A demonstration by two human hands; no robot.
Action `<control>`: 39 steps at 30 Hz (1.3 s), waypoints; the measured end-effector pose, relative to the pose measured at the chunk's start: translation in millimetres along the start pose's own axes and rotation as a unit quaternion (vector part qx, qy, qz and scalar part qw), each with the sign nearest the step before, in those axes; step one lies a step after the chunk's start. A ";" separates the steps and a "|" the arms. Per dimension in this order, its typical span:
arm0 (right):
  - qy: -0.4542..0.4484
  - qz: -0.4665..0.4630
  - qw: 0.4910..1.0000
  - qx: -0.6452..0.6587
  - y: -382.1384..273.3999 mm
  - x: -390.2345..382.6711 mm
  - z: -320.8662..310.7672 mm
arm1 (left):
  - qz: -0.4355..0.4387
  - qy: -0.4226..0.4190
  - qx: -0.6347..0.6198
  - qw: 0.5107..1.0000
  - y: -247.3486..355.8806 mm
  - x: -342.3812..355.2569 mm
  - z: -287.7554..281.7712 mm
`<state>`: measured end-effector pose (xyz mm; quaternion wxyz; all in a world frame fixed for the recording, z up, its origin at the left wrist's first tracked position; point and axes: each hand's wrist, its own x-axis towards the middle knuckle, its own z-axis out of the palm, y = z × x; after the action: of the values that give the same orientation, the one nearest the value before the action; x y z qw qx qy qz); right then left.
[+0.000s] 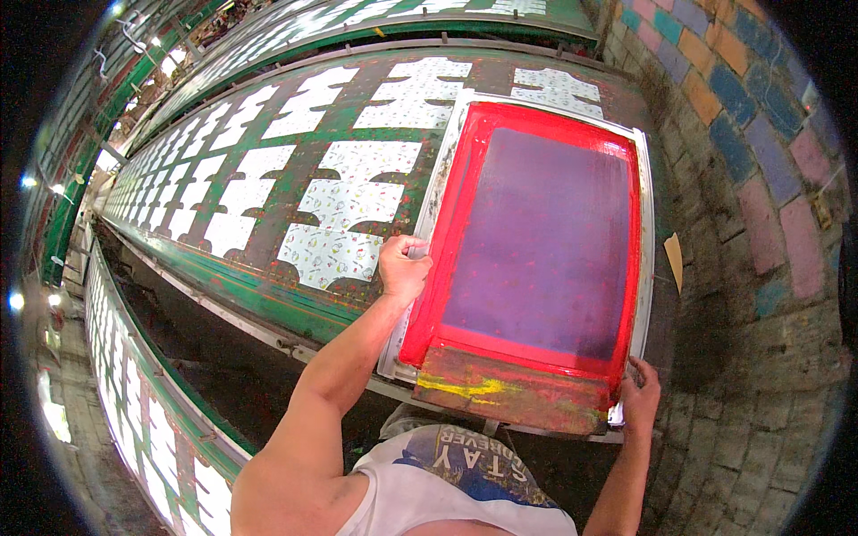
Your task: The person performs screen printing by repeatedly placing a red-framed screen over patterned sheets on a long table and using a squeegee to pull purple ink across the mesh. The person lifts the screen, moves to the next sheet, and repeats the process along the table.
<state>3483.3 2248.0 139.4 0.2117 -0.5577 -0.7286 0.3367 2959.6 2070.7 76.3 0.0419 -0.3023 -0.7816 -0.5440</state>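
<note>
In front of me a screen printing frame [650, 223] with pale rails lies over the near end of a long green table. Red ink [465, 214] rings its purplish mesh [545, 241]. Across the frame's near end rests a wooden squeegee [509, 390], stained yellow and red. My left hand [407, 268] is closed on the left rail, thumb and fingers curled together. At the near right corner my right hand [640, 393] grips the rail, its fingertips partly hidden by the edge.
White printed fabric pieces [357, 201] lie in rows along the green table [295, 308]. More tables with similar pieces run on the far side and at the left [134, 393]. A block wall [760, 179] with coloured patches stands close on the right, with a tan scrap [673, 261] near it.
</note>
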 end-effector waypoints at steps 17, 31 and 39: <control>-0.160 -0.397 0.863 -0.268 -153.1 -98.4 55.9 | 0.022 -0.006 0.037 0.999 -13.5 -3.4 7.5; -0.226 -0.282 0.874 -0.325 -200.4 -104.4 78.9 | 0.065 -0.025 0.044 0.997 -2.1 -0.7 -1.1; -0.114 -0.360 0.876 -0.302 -193.8 -88.9 109.1 | 0.053 -0.058 0.063 0.995 1.8 -1.0 -5.6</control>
<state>3304.5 2106.0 211.5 0.0554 -0.2520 -0.9641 0.0622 2959.8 2065.7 79.6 0.0442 -0.3716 -0.7982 -0.4721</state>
